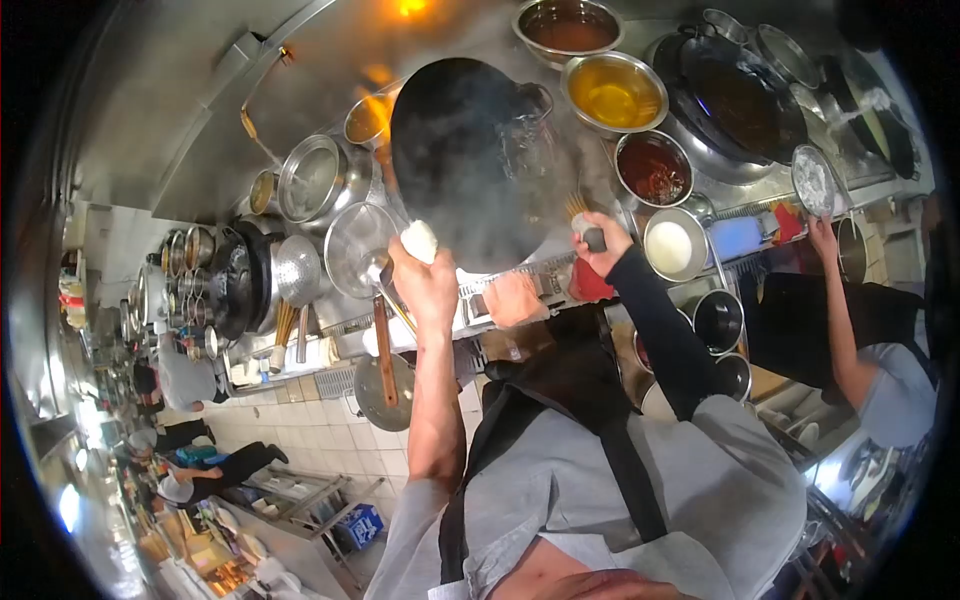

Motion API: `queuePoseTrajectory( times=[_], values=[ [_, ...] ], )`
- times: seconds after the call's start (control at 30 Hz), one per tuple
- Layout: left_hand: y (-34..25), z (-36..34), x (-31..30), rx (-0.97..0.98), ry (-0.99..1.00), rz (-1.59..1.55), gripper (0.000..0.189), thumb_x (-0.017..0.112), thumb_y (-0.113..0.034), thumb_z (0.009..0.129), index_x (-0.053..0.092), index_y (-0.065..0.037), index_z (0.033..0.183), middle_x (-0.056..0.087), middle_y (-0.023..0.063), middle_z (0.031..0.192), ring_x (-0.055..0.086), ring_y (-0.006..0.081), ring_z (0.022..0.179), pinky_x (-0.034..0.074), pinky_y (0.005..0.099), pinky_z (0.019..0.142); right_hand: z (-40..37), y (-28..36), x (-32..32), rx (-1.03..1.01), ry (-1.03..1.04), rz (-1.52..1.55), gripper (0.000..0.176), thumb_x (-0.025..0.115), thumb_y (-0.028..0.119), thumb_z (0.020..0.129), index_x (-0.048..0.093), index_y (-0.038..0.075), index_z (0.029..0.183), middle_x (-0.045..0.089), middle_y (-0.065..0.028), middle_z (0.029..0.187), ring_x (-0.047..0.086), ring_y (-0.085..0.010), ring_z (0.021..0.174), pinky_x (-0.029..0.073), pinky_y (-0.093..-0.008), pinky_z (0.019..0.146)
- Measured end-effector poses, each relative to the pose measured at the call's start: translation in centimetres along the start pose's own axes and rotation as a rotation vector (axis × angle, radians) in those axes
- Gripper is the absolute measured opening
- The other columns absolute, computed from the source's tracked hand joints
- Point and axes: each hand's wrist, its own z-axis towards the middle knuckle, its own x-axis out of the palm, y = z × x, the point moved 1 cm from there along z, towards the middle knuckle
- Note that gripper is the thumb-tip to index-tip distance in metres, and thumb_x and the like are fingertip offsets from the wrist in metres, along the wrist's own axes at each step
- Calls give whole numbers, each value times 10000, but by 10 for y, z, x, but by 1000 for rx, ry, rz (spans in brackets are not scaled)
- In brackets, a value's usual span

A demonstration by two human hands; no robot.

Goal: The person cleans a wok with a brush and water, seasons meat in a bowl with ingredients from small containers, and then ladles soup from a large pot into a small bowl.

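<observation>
Clamping a white cloth (420, 241), left hand (427, 277) sits at the near-left edge of black wok (440, 150). Right hand (606, 246) grips bamboo brush (579, 212), near wok's right side. Wok steams ahead, between hands; hands well apart.

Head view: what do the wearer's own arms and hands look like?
The left hand and right hand are ungloved. A grey fabric short sleeve leaves the left forearm bare; on the right, a black fabric sleeve reaches the wrist.
</observation>
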Motion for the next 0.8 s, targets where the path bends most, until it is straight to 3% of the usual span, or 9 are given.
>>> queuePoseTrajectory(
  times=[0.2,0.3,0.43,0.47,0.53,0.63,0.7,0.73,0.8],
  values=[
    [-5,-18,4,93,-86,-45,566,709,-40,788,515,68,1308,669,274,1081,677,427,1001,526,455,899,30,14,-9,331,101,516,335,648,145,951,454,-59,1133,522,-186,1042,573,-243,896,521,-260,634],
    [8,-26,1,85,-106,-90,561,712,-19,794,516,54,1315,665,240,1072,674,399,987,526,439,899,22,25,-10,409,104,577,357,644,149,951,445,-54,1167,505,-189,1095,574,-221,893,519,-248,629],
    [30,-26,-5,134,-192,-51,542,727,-14,823,519,61,1318,668,206,1066,681,333,938,534,408,872,-2,23,-24,271,129,457,458,675,137,936,424,-64,1263,512,-207,1141,586,-196,848,515,-233,619],
    [33,-27,-9,96,-208,-72,497,726,-43,843,533,54,1290,662,186,1046,668,306,923,527,396,874,-1,18,-41,179,125,321,515,688,145,932,420,-49,1327,542,-225,1182,614,-196,860,518,-247,617],
    [36,-26,-16,-13,-230,-122,385,702,-67,864,567,47,1207,644,153,1001,637,259,893,511,379,863,-15,0,-54,-77,-42,-289,575,692,174,938,405,-25,1394,556,-230,1211,641,-220,912,544,-286,644],
    [62,-19,-21,-262,-187,-239,313,676,-47,854,586,37,1143,643,129,986,626,233,875,506,367,840,-8,-36,-90,-500,-276,-1355,727,700,204,924,334,71,1537,548,-288,1284,669,-375,984,577,-445,790],
    [104,-11,-12,-323,-151,-376,253,654,-39,845,587,23,1081,649,98,933,623,186,810,505,338,752,-11,-53,-107,-636,-389,-1925,762,705,198,910,323,131,1565,528,-320,1305,654,-457,977,567,-495,844],
    [129,-7,-7,-349,-125,-420,250,658,-36,841,579,29,1069,650,96,919,620,175,772,509,333,712,-14,-60,-107,-470,-447,-1878,634,718,183,869,512,177,1469,482,-308,1393,587,-494,1123,500,-556,966],
    [156,-10,1,-478,-67,-455,202,651,-39,848,578,12,1029,640,83,856,604,142,670,487,307,583,-32,-71,-91,-826,-371,-2109,474,714,167,850,645,178,1319,462,-264,1445,508,-473,1254,424,-588,1045]
  ],
)
